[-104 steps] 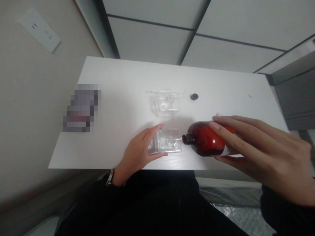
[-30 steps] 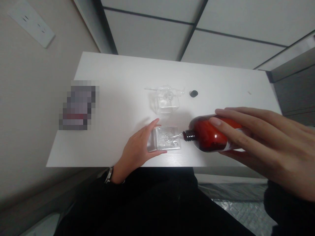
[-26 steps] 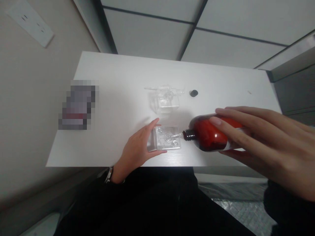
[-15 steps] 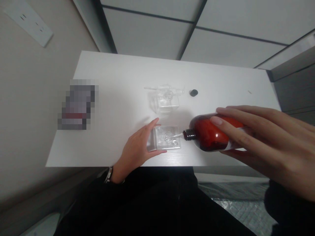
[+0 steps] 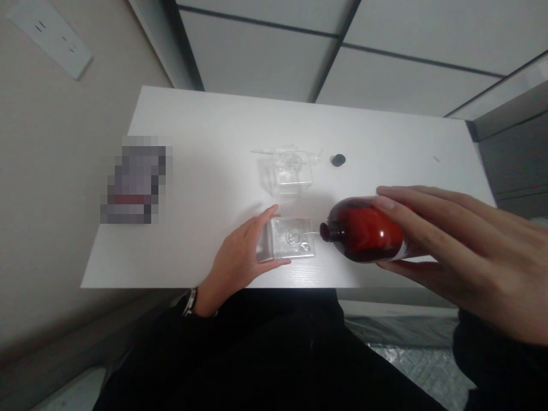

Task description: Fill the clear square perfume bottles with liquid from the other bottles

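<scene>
My left hand (image 5: 237, 251) has its thumb and fingers on opposite sides of a clear square container (image 5: 285, 242), which stands on the white table. Round shapes show on the container's top. My right hand (image 5: 462, 245) is wrapped round a red-brown bottle (image 5: 368, 228) with a pale label partly hidden under the fingers. The bottle is tipped on its side, its uncapped black-looking neck pointing left, just right of the container. A thin clear line runs between them; I cannot tell whether it is liquid or part of the container.
Behind the held container is a second clear container (image 5: 293, 177) with a thin clear tube-like piece (image 5: 265, 152) across it. A small black cap (image 5: 338, 160) lies to its right. A blurred-out object (image 5: 132, 182) is at the table's (image 5: 192, 131) left edge. White panels rise behind.
The bottle's mouth has lifted slightly and turned a little away from the container. The clear stream from its neck has thinned to a faint line. My left hand keeps its place.
</scene>
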### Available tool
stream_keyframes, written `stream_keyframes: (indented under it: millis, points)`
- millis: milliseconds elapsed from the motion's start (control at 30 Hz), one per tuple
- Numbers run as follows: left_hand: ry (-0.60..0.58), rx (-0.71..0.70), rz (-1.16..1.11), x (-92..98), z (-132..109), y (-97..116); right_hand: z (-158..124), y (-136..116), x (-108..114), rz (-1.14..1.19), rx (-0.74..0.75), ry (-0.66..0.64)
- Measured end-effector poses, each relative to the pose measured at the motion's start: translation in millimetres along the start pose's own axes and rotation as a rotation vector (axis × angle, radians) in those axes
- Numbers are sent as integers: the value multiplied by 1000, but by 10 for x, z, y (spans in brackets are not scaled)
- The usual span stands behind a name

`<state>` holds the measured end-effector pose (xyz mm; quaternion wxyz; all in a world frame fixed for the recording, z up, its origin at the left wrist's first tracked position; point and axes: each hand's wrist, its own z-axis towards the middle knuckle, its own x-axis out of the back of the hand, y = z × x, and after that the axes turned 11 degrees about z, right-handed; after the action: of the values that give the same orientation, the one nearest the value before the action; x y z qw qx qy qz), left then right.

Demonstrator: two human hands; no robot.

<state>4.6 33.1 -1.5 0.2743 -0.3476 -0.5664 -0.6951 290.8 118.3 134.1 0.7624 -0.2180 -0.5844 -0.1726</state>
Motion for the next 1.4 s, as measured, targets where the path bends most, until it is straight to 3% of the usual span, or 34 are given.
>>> stream_keyframes:
  millis: [267, 533, 667, 767, 833, 933, 1067, 1167, 1267, 1400]
  points:
    - [38, 64, 81, 117, -100, 13, -135, -4, -230, 172, -64, 234]
    - [-77, 152, 184, 442, -123, -156, -488, 15, -649, 359, -301, 490]
    - [-87, 185, 228, 572, -128, -205, -649, 2, -782, 417, -344, 538]
    - [-54, 131, 245, 708, -96, -194, -757, -13, -848, 437, -372, 553]
    - [-11, 96, 250, 809, 20, -146, -811, -23, -888, 442, -391, 567]
    - [28, 65, 298, 905, 389, -31, -854, -43, -937, 449, -421, 589]
    - [-129, 11, 443, 872, 1023, 83, -876, -80, -962, 467, -458, 579]
    - [-203, -12, 486, 807, 1317, 135, -910, -99, -948, 452, -467, 581]
    - [-266, -48, 533, 784, 1374, 208, -951, -98, -925, 429, -463, 582]
    - [-319, -89, 555, 796, 1204, 341, -966, -82, -906, 412, -460, 573]
